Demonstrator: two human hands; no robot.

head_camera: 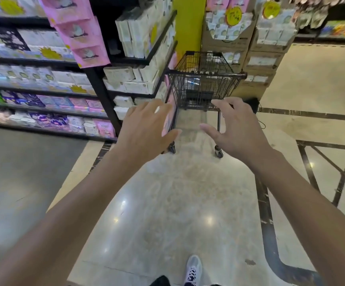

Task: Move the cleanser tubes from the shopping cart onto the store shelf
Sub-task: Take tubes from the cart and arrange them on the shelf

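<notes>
A black wire shopping cart (203, 79) stands ahead of me at the end of the aisle. Something pale and blurred lies inside its basket; I cannot make out cleanser tubes. Both my arms reach forward toward the cart. My left hand (146, 129) hovers short of the cart's left side with fingers spread, holding nothing. My right hand (235, 129) hovers short of the cart's right side, fingers also spread and empty. The store shelf (101, 93), a black frame filled with boxed and packaged goods, runs along my left.
Stacked cardboard display boxes (260, 58) stand right behind the cart, beside a yellow-green pillar (188, 27). Pink packs (78, 29) hang off the shelf end. A black metal rail (332, 162) lies at my right. Polished floor (177, 203) stretches between me and the cart.
</notes>
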